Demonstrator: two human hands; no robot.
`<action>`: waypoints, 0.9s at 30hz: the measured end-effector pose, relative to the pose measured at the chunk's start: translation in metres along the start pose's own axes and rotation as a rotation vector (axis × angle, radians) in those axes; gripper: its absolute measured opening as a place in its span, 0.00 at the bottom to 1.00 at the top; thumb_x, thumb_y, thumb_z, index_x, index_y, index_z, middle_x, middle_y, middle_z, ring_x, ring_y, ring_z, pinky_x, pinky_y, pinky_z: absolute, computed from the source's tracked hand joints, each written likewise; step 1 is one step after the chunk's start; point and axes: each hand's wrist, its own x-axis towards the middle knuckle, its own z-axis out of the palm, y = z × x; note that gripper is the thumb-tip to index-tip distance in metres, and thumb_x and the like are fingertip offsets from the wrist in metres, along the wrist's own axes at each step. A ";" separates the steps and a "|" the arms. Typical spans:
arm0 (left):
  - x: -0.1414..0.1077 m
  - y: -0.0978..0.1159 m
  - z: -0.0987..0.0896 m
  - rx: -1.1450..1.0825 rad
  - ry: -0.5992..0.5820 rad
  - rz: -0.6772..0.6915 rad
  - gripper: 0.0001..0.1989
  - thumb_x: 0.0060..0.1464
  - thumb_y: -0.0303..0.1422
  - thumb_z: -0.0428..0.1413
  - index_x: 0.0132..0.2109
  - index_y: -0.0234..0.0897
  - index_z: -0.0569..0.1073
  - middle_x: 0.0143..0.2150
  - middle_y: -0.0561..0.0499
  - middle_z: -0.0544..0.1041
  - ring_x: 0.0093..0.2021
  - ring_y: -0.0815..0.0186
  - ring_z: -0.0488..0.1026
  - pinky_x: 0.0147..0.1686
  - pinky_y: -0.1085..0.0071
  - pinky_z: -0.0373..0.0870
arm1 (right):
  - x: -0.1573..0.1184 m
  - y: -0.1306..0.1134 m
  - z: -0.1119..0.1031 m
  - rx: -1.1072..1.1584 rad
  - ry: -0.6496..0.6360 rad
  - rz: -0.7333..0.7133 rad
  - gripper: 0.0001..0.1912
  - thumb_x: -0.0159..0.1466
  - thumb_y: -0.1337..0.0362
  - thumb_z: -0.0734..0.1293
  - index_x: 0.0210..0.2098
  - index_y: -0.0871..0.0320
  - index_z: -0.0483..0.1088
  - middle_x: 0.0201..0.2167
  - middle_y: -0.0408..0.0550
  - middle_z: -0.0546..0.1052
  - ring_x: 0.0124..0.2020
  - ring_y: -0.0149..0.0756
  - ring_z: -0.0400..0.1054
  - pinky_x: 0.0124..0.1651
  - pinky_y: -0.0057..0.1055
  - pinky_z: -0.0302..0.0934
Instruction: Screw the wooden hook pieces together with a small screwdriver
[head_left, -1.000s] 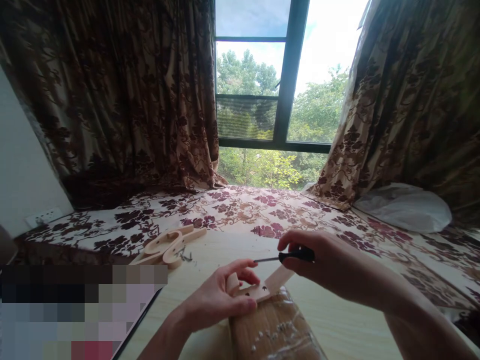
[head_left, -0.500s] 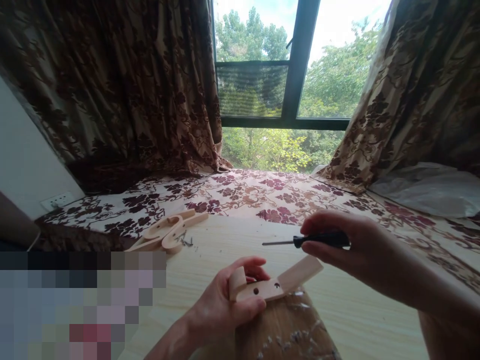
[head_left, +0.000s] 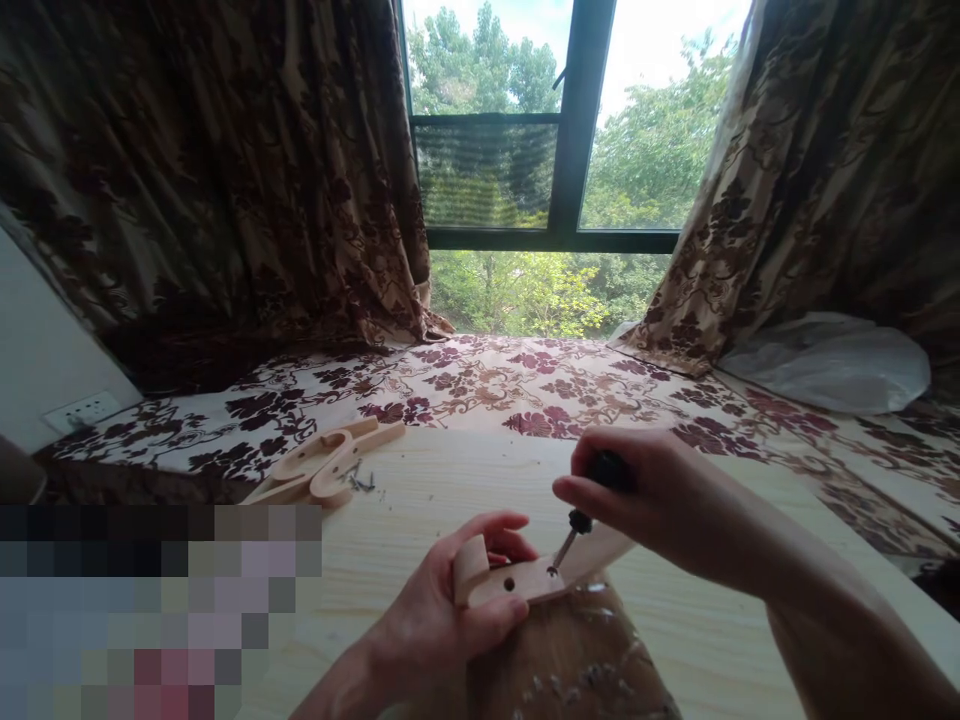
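Wooden hook (head_left: 529, 583) at far end of brown wrapped package (head_left: 562, 650), above desk (head_left: 420, 530); long axis left to right, right end angled away, curled end left in left hand (head_left: 472, 600). Left fingers pinch hook; right hand (head_left: 637, 490), fingers wrapped round screwdriver (head_left: 580, 521) handle. Screwdriver steep, shaft pointing down-left, tip at hook's right hole (head_left: 553, 573). Half a second ago: screwdriver near level, pointing left, tip clear of hook
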 end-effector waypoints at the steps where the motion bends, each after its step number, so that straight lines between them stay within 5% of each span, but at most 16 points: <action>1: 0.000 0.000 0.000 0.002 0.000 0.005 0.26 0.45 0.30 0.58 0.54 0.40 0.65 0.44 0.51 0.72 0.42 0.65 0.69 0.39 0.71 0.64 | 0.000 -0.001 0.002 -0.015 -0.009 -0.001 0.13 0.62 0.55 0.64 0.24 0.56 0.66 0.18 0.38 0.68 0.20 0.26 0.56 0.22 0.25 0.49; 9: -0.002 0.003 -0.005 0.048 -0.024 -0.006 0.29 0.45 0.28 0.58 0.56 0.46 0.61 0.45 0.54 0.69 0.34 0.72 0.66 0.28 0.77 0.61 | 0.000 -0.009 0.009 -0.044 -0.011 -0.034 0.09 0.61 0.58 0.65 0.28 0.55 0.65 0.21 0.38 0.70 0.23 0.28 0.58 0.25 0.26 0.49; 27: -0.003 0.008 -0.004 0.061 -0.038 -0.010 0.29 0.45 0.31 0.57 0.55 0.45 0.61 0.44 0.53 0.69 0.37 0.68 0.67 0.30 0.75 0.61 | -0.007 -0.019 0.005 -0.127 -0.065 -0.144 0.07 0.63 0.65 0.60 0.28 0.56 0.57 0.21 0.37 0.63 0.22 0.28 0.51 0.25 0.28 0.44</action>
